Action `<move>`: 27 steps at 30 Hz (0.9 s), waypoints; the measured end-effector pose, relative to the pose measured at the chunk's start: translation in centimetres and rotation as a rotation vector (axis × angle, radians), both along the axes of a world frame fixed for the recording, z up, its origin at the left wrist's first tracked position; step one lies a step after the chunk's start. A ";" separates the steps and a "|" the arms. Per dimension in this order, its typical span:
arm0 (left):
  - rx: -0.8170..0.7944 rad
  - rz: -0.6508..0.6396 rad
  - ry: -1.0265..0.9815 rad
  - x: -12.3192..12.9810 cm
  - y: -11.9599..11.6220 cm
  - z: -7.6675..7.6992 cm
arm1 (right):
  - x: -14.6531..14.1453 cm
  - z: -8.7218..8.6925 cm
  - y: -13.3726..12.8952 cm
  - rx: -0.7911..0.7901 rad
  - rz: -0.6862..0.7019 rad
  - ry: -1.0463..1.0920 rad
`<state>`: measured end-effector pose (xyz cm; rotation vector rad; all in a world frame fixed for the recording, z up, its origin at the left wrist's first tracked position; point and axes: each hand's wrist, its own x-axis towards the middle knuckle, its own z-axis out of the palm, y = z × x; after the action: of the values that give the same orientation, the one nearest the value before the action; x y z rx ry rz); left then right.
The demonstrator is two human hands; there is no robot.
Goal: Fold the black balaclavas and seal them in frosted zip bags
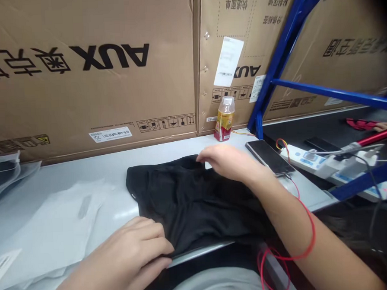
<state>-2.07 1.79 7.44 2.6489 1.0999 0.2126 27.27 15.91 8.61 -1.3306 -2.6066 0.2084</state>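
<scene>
A black garment [190,205] lies wrinkled on the light table top, with its lower right part hanging over the front edge. My left hand [140,247] is closed at the garment's near left edge, fingers curled and the thumb below them. At the far edge, my right hand [225,160] pinches the cloth between thumb and fingers. A small white piece, perhaps a tag [208,165], shows under the right hand. The garment's upper left corner bears a tiny white mark.
Clear plastic bags [55,226] lie at left. A drink bottle [224,119] and a phone [270,157] with a red cable [310,238] are at right. Behind stand large cartons [113,93]; a blue metal frame [282,49] and power strips [306,158] are further right.
</scene>
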 end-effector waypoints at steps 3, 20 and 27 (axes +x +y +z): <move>-0.243 -0.034 -0.015 0.2 0.3 1.1 | -2.6 -0.6 1.5 -0.058 0.073 -0.075; 0.126 0.408 0.205 -0.8 12.5 -1.7 | -3.4 -1.5 0.3 0.148 -0.144 -0.082; 0.315 0.580 0.172 -1.2 11.7 0.1 | 1.8 -1.3 -2.7 0.176 -0.213 0.076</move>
<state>-3.23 13.53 7.51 2.5622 2.0274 0.2897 29.07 13.25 7.27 -1.4913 -2.3387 -0.0042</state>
